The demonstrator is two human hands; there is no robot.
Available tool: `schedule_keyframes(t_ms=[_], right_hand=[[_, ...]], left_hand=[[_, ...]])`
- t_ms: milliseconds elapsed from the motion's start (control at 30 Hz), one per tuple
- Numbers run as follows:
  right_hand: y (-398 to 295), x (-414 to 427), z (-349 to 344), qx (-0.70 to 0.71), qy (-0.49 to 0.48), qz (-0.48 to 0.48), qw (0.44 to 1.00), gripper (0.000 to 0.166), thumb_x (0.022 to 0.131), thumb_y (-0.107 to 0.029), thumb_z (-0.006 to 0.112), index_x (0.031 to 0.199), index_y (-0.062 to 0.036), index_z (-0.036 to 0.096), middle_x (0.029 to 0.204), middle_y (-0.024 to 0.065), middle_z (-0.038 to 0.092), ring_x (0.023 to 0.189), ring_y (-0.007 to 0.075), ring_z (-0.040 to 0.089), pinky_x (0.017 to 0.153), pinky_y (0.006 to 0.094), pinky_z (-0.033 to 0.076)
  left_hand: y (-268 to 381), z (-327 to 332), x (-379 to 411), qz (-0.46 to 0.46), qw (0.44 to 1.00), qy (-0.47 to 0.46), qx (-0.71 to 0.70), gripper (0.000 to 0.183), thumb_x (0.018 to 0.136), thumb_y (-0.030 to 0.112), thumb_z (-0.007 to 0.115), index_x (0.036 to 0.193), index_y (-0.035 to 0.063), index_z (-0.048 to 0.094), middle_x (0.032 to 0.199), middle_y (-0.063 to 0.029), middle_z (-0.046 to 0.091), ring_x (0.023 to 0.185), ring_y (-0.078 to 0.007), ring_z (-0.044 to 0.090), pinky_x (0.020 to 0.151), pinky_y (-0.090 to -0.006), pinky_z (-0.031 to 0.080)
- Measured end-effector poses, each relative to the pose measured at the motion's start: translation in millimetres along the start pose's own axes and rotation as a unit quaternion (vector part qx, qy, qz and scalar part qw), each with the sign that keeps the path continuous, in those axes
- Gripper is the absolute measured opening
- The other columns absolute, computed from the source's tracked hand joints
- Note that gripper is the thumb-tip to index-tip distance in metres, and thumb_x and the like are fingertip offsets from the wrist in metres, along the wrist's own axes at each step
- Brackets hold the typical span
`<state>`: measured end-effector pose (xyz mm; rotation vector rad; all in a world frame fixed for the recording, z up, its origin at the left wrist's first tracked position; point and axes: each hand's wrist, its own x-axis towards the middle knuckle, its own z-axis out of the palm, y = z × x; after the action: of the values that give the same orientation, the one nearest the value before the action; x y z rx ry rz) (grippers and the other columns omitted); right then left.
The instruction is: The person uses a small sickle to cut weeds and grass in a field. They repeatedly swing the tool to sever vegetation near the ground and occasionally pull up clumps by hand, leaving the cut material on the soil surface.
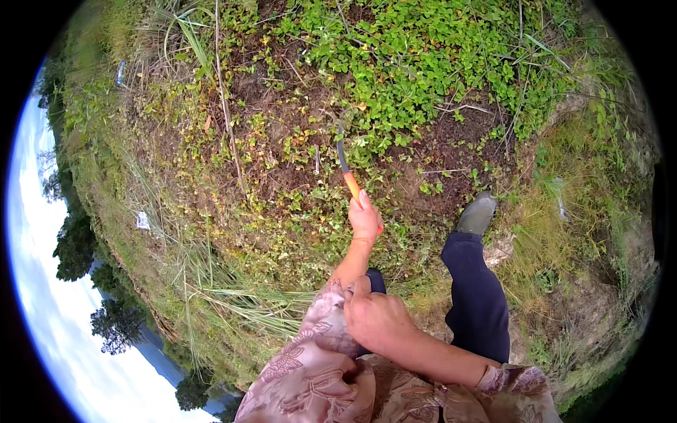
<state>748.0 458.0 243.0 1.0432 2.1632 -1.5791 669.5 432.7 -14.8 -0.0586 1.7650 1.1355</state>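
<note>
My left hand reaches forward, closed around the orange handle of a sickle. Its curved grey blade points away from me, and the tip is hard to make out among the low plants. My right hand is drawn across my body, its fingers pinching the cuff of the pink patterned left sleeve near the forearm. Beyond the blade grows a dense patch of low green leafy plants. Cut or sparse yellowing plants cover the brown soil around the sickle.
A thin dry stick lies left of the blade. Long cut grass is heaped at the left. My shoe stands at the right, beside a grassy bank. White litter lies farther left, with trees beyond.
</note>
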Motion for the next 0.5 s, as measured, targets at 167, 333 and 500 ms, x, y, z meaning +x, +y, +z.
schedule_keyframes(t_ms=[167, 333, 500], right_hand=[[-9.1, 0.4, -14.9, 0.035, 0.044, -0.009, 0.998, 0.021, 0.08, -0.014, 0.046, 0.084, 0.0068, 0.043, 0.051, 0.0144, 0.057, 0.047, 0.0273, 0.06, 0.039, 0.0353, 0.047], [-6.4, 0.9, -31.6, 0.144, 0.088, 0.043, 0.985, 0.022, 0.081, -0.014, 0.046, 0.084, 0.0067, 0.041, 0.054, 0.0189, 0.056, 0.049, 0.0335, 0.058, 0.044, 0.0414, 0.048], [0.7, -1.6, -21.2, 0.328, 0.144, 0.088, 0.929, 0.021, 0.084, -0.017, 0.047, 0.084, 0.0032, 0.042, 0.056, 0.0228, 0.054, 0.053, 0.0401, 0.056, 0.05, 0.0476, 0.045]], left_hand=[[-87.0, -108.8, -71.1, 0.043, 0.98, 0.014, 0.193, 0.022, 0.091, 0.032, 0.047, 0.089, 0.0096, 0.049, 0.051, 0.0012, 0.041, 0.037, -0.0075, 0.034, 0.034, -0.0252, 0.032], [118.5, -36.4, 29.4, 0.176, 0.977, 0.055, 0.109, 0.026, 0.094, 0.032, 0.038, 0.081, 0.0106, 0.034, 0.05, 0.0022, 0.033, 0.034, -0.0081, 0.029, 0.03, -0.0244, 0.03], [256.6, 36.7, 158.5, 0.112, 0.993, 0.039, 0.002, 0.031, 0.095, 0.035, 0.033, 0.076, 0.0093, 0.032, 0.054, -0.0003, 0.033, 0.041, -0.012, 0.032, 0.035, -0.0301, 0.036]])
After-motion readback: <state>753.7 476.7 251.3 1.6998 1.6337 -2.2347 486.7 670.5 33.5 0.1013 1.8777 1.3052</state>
